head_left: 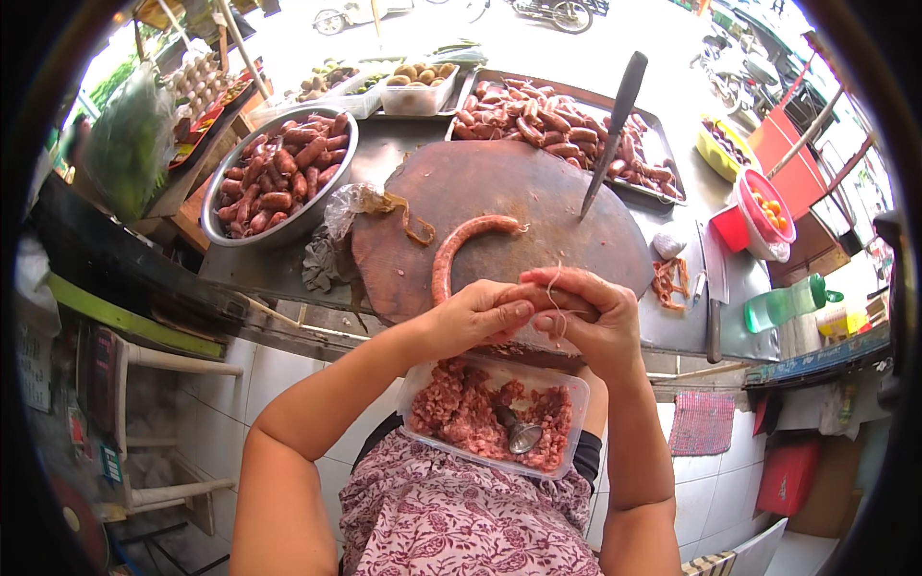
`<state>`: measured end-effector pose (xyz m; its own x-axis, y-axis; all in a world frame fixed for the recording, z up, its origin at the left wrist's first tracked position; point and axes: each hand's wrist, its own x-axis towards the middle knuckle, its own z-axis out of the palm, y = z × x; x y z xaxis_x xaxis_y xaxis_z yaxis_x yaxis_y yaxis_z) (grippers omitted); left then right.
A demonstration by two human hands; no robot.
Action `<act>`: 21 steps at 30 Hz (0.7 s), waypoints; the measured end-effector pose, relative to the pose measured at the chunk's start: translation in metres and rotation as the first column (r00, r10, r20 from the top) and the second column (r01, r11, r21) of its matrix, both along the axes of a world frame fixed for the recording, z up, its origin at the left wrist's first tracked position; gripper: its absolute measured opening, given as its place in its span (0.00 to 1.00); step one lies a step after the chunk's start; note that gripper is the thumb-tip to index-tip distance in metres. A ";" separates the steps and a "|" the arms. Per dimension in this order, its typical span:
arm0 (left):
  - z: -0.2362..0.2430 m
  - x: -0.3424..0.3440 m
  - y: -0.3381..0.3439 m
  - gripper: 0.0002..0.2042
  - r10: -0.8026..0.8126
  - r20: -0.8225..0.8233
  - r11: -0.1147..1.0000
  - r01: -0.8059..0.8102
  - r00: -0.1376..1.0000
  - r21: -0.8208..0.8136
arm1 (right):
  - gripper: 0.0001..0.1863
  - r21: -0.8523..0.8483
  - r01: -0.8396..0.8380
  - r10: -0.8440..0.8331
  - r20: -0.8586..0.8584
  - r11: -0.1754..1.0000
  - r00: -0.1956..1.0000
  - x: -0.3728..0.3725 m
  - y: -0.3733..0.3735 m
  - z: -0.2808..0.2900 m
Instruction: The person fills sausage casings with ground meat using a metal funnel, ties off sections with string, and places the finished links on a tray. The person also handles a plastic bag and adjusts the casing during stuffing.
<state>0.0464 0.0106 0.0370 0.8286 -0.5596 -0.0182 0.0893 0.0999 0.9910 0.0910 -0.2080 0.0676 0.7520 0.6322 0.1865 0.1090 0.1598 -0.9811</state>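
Note:
My left hand (482, 315) and my right hand (603, 317) are close together over the near edge of a round wooden chopping board (567, 206). Both are closed on a raw sausage (549, 300), mostly hidden by my fingers. A thin pale string (559, 278) loops at my right fingers. On the board a curved sausage (451, 252) runs down behind my left hand; whether it joins the held piece is hidden. Below my hands, a clear plastic tub (579, 408) rests on my lap, holding minced meat (447, 403) and a metal funnel (523, 437).
A knife (615, 134) stands upright in the board. A metal basin (213, 216) and a tray (663, 134) hold many sausages. At right lie a cleaver (714, 278), string scraps (669, 283) and a green bottle (788, 304). A plastic bag (351, 206) touches the board's left side.

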 end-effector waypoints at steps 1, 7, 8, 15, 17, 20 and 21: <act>0.001 0.002 0.004 0.21 -0.064 -0.041 0.998 0.063 0.997 -0.006 | 0.21 -0.046 0.028 -0.027 0.020 0.999 0.999 0.000 0.000 0.001; 0.005 0.009 0.014 0.23 -0.229 -0.161 0.973 0.220 0.960 -0.069 | 0.22 -0.057 -0.150 0.143 -0.101 0.987 0.985 0.007 -0.013 0.004; 0.006 0.010 0.015 0.22 -0.249 -0.174 0.968 0.238 0.953 -0.081 | 0.22 -0.037 -0.147 0.144 -0.075 0.988 0.987 0.008 -0.014 0.005; 0.008 0.004 0.015 0.15 -0.193 -0.225 0.978 0.170 0.955 -0.119 | 0.23 -0.020 -0.154 0.152 -0.091 0.988 0.984 0.008 -0.012 -0.001; 0.004 -0.001 0.009 0.14 -0.106 -0.233 0.990 0.081 0.967 -0.114 | 0.24 -0.036 -0.128 0.126 -0.059 0.991 0.990 0.008 -0.011 -0.003; -0.005 -0.006 0.000 0.13 -0.024 -0.262 0.983 -0.025 0.965 -0.182 | 0.25 -0.060 -0.108 0.098 -0.159 0.992 0.982 0.004 -0.008 -0.006; -0.008 -0.006 -0.001 0.13 0.009 -0.296 0.978 -0.070 0.955 -0.195 | 0.26 -0.071 -0.105 0.088 -0.217 0.992 0.972 0.001 -0.006 -0.007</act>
